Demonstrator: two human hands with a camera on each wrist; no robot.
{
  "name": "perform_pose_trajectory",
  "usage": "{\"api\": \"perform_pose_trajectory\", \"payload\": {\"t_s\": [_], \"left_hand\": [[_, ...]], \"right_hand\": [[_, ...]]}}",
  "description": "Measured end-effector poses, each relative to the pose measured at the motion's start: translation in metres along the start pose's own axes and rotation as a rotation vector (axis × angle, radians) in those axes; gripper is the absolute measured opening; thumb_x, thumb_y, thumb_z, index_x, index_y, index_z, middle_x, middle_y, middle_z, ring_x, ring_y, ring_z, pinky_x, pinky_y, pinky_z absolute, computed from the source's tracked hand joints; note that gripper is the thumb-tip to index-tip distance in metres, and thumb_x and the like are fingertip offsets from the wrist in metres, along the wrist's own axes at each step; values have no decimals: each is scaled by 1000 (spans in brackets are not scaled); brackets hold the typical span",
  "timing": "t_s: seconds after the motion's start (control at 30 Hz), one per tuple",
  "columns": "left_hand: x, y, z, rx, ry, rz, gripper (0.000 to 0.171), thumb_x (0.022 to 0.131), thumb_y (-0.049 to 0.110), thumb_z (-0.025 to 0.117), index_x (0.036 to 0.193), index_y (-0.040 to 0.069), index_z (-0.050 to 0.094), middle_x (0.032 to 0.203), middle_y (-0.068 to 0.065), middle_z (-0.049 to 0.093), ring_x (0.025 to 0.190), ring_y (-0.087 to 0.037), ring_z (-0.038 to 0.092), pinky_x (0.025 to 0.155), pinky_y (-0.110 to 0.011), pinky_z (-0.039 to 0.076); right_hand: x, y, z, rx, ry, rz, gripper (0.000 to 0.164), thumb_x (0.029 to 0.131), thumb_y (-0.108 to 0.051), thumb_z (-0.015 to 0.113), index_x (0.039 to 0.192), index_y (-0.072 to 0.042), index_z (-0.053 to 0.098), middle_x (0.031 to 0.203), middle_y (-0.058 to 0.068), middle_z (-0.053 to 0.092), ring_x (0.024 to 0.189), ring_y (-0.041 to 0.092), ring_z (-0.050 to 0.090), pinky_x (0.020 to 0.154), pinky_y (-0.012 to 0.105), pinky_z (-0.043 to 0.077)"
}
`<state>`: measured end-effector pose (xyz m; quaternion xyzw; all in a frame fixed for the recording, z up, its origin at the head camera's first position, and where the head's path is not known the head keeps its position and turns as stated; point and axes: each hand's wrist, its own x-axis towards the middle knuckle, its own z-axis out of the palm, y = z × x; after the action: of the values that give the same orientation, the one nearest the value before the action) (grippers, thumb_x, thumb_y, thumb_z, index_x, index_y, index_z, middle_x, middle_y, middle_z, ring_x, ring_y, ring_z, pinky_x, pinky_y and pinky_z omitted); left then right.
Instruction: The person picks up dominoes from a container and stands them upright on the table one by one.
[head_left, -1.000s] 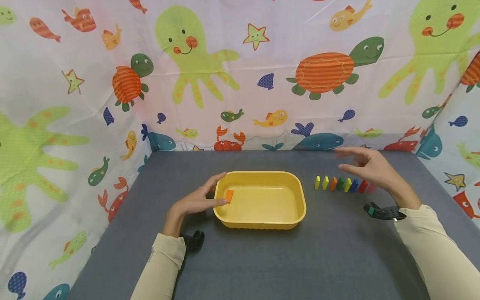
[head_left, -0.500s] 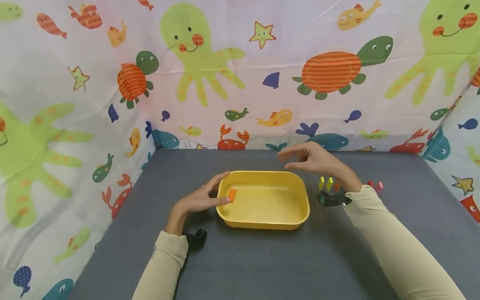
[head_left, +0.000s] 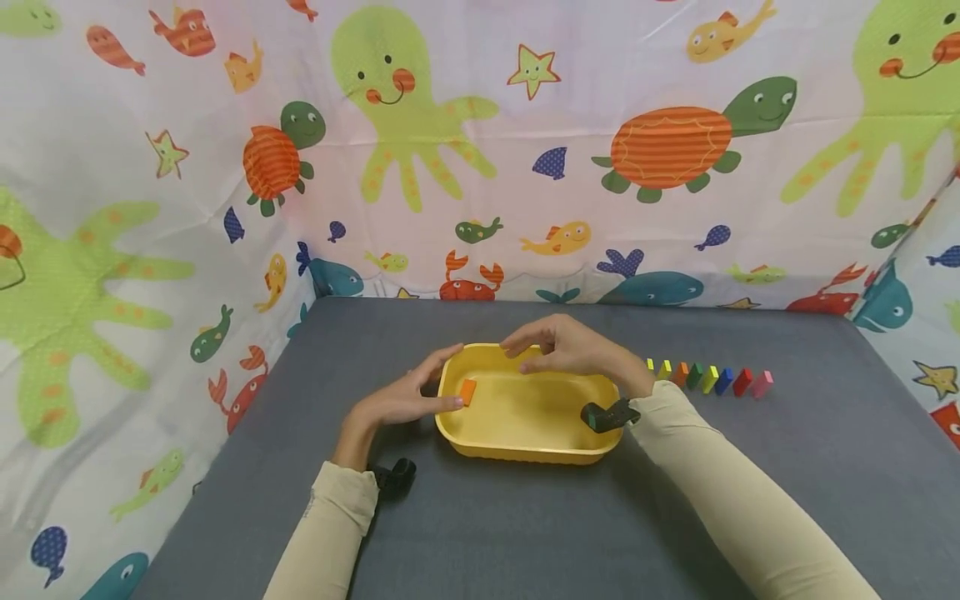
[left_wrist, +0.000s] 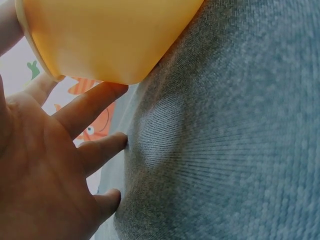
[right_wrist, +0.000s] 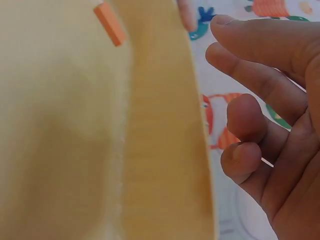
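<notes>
A yellow plastic tub [head_left: 525, 455] stands on the grey cloth-covered table. My left hand [head_left: 397, 400] holds it at the left end, thumb over the rim and fingers spread along the outer wall; in the left wrist view the fingertips meet the tub's wall [left_wrist: 115, 40]. Inside, near the left thumb, lies one orange domino [head_left: 468, 392], also visible at the top of the right wrist view. Over the tub's back right part hovers my right hand [head_left: 570, 346], its fingers loosely bent with nothing between them.
To the right of the tub a row of several upright dominoes [head_left: 709, 380] in yellow, orange, green, blue, red and pink stands on the table [head_left: 480, 533]; the right forearm partly covers its left end. A sea-animal curtain [head_left: 480, 167] encloses the back and sides.
My right hand has moved left, from above the domino row to over the tub, and come lower. My left hand keeps its place on the tub, and the orange domino lies as before.
</notes>
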<state>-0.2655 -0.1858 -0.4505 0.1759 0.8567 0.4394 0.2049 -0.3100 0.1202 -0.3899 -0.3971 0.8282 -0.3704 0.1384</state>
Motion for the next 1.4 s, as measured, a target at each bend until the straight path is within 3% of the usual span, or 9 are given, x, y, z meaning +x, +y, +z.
{"api": "perform_pose_trajectory", "payload": {"t_s": [0.07,0.23,0.4,0.53,0.6,0.7,0.8,1.4], "left_hand": [[0,0,1,1,-2,1,81,86,40,69,148,48,17,153,6,32,141,-25,34,112,-64,25],[0,-1,1,-2,3,-3,81,86,41,69,147,51,17,153,7,31,142,-25,33,112,-65,25],[-1,0,1,3,-5,0,82,85,44,69,147,51,16,155,7,28,143,-25,31,112,-66,24],[-2,-1,1,0,-3,1,82,86,43,69,148,50,16,156,8,27,144,-25,30,112,-67,23],[-2,-1,1,-2,-2,7,81,86,43,69,148,50,17,156,8,27,144,-25,30,111,-68,22],[-2,-2,1,-2,0,13,81,85,46,69,147,51,17,155,11,26,144,-25,29,111,-68,21],[-1,-2,1,2,3,18,82,84,49,69,147,52,17,155,13,26,144,-24,29,112,-68,20],[-1,1,1,20,2,9,83,83,52,69,147,51,16,155,11,26,144,-24,30,112,-66,23]], "right_hand": [[4,2,6,-12,-16,4,36,85,-17,74,120,-22,68,116,4,71,55,13,45,51,21,35],[15,4,19,-23,-65,8,40,85,-18,74,124,-13,66,120,6,70,82,25,64,55,22,40],[26,1,31,-40,-131,19,45,85,-13,74,128,-9,63,122,8,68,102,31,66,61,23,43],[37,-1,43,-48,-184,18,46,85,-10,73,129,-8,61,124,8,67,118,28,62,75,32,50],[40,-1,48,-49,-207,23,46,85,-10,72,129,-9,61,127,7,66,121,25,60,89,39,51],[43,1,55,-50,-236,23,46,85,-8,71,130,-9,60,130,6,64,125,22,57,105,45,44],[43,3,59,-67,-238,13,46,85,-7,71,130,-8,61,131,5,63,126,20,56,111,44,39],[19,10,46,-170,-141,123,41,85,-13,72,125,-9,63,118,6,68,108,24,60,102,44,46]]}}
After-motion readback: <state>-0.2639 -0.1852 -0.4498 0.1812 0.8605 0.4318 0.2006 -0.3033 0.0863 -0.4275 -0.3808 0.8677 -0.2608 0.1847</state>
